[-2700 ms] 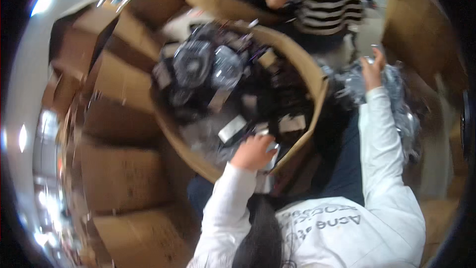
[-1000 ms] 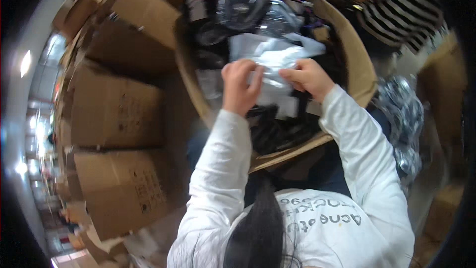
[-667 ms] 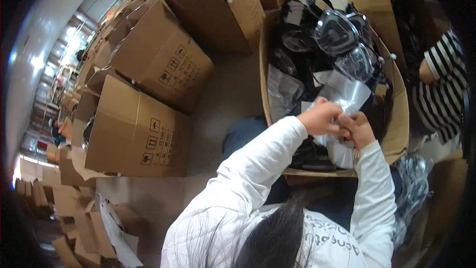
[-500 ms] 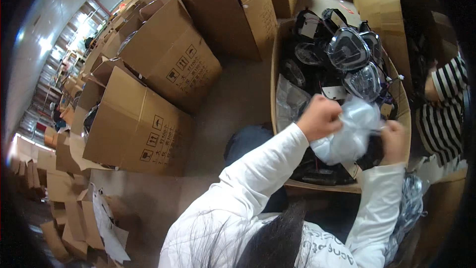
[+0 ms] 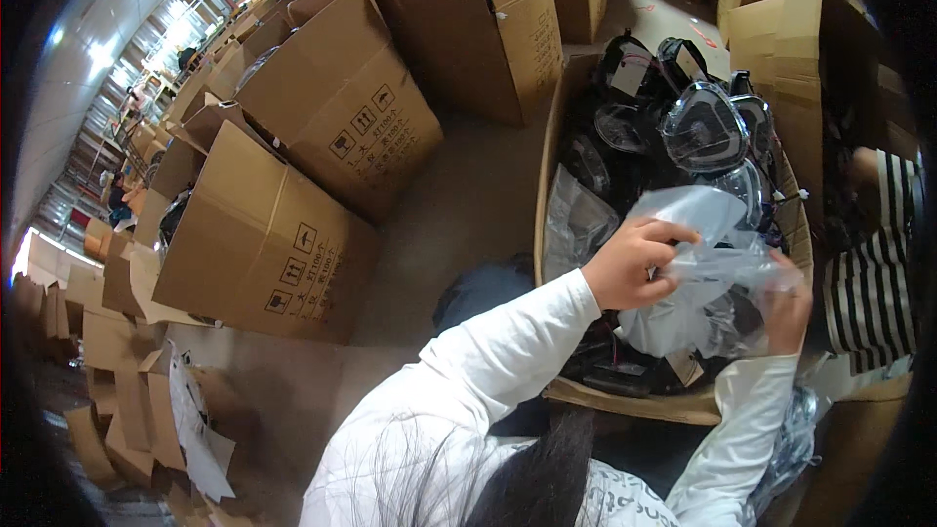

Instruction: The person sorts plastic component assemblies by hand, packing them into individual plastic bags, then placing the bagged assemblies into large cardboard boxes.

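Observation:
A thin, whitish translucent plastic bag [image 5: 673, 317] is spread between my two hands above an open carton [image 5: 625, 408]. My left hand [image 5: 636, 262] pinches the bag's upper edge from the left. On the other side my right hand [image 5: 787, 307] grips the bag's right edge; film partly covers its fingers. Whether anything is inside the bag, I cannot make out. Beneath and beyond it, the carton holds several black-housed lamps with clear lenses, such as this lamp [image 5: 705, 129]. Another plastic bag [image 5: 578, 220] lies along the carton's left inner wall.
Tall open cartons [image 5: 322, 127] stand in a row on the left. Flattened cardboard [image 5: 127, 400] is heaped at lower left. To the right, a striped sleeve [image 5: 874, 303] shows another person close by. Crumpled clear plastic [image 5: 786, 444] lies beside my right forearm.
The bunched bag between my hands has been spread wider and flatter. My left hand's fingers have loosened from a fist into a pinch. The view has shifted slightly.

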Motion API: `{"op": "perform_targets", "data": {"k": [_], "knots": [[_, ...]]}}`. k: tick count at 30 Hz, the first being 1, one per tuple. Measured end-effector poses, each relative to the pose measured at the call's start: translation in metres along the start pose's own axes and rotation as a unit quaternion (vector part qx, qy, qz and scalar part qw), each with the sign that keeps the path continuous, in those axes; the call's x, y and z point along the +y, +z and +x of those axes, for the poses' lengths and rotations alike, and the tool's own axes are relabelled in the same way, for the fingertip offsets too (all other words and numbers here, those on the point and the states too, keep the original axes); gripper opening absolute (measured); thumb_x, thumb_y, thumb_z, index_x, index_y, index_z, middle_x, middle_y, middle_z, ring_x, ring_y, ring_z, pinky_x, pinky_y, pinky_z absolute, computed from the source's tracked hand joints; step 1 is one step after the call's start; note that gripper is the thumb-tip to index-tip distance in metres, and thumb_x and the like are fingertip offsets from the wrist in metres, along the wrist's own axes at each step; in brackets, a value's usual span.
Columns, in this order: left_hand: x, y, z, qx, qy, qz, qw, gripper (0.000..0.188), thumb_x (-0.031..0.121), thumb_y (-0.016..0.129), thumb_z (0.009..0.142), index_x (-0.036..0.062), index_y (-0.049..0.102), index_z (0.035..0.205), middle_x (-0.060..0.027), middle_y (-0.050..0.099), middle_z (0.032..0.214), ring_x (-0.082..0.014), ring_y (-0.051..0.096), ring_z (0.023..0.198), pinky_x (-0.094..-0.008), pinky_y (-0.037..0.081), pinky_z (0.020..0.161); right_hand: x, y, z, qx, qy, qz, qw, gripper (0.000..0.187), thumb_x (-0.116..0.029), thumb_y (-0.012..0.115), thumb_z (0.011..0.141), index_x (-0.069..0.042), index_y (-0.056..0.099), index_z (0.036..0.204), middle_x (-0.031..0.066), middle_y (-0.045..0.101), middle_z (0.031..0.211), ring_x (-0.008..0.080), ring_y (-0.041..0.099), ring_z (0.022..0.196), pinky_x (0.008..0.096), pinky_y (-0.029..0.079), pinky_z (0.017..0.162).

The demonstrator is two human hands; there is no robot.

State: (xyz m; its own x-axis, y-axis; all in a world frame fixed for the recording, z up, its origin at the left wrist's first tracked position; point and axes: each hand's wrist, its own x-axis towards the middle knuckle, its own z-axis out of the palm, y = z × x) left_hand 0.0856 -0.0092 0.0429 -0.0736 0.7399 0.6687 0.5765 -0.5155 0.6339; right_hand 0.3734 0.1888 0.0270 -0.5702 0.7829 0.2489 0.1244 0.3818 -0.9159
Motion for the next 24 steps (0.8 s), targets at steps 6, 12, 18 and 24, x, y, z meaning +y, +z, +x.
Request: {"op": "perform_targets", "data": {"k": [6,12,18,24], "knots": [[0.011,0.027,-0.006,-0.244,0.071,-0.081,0.964,0.017,0.02,0.07,0.083,0.0039,0.07,0.078,-0.0119,0.075,0.097,-0.0322,0.07,0.075,-0.0498,0.053,0.068,0.008,-0.099,0.007,0.282,-0.063,0.042,0.957,0.053,-0.009,0.053,0.105,-0.013,0.046,0.157,-0.0007,0.059,0.111,0.0107,0.055,0.094,0.0279,0.051,0.092],[0.006,0.079,-0.04,-0.712,-0.192,0.099,0.669,0.051,0.049,0.067,0.086,0.0065,0.076,0.113,-0.0162,0.075,0.105,-0.0349,0.07,0.101,-0.0492,0.053,0.087,-0.064,-0.007,-0.019,-0.096,0.035,0.193,0.976,0.084,0.001,0.067,0.078,-0.007,0.042,0.158,-0.0011,0.066,0.095,0.007,0.058,0.069,0.0233,0.052,0.074],[0.003,0.037,-0.028,-0.452,-0.209,0.026,0.867,0.025,0.028,0.064,0.094,0.0069,0.07,0.106,-0.0153,0.073,0.105,-0.0345,0.07,0.096,-0.0443,0.054,0.083,-0.058,-0.049,-0.028,0.043,0.115,0.389,0.913,0.071,0.001,0.059,0.088,0.0,0.04,0.156,-0.0019,0.061,0.085,0.0065,0.056,0.068,0.0214,0.044,0.058],[-0.019,0.033,-0.013,-0.215,-0.291,0.067,0.93,0.03,0.012,0.062,0.089,0.0,0.069,0.115,-0.0193,0.073,0.11,-0.0327,0.07,0.103,-0.039,0.054,0.09,-0.174,-0.08,-0.108,0.107,-0.163,0.296,0.935,0.072,-0.004,0.06,0.093,0.006,0.03,0.158,-0.002,0.058,0.075,0.0065,0.056,0.068,0.0221,0.048,0.072]]}}
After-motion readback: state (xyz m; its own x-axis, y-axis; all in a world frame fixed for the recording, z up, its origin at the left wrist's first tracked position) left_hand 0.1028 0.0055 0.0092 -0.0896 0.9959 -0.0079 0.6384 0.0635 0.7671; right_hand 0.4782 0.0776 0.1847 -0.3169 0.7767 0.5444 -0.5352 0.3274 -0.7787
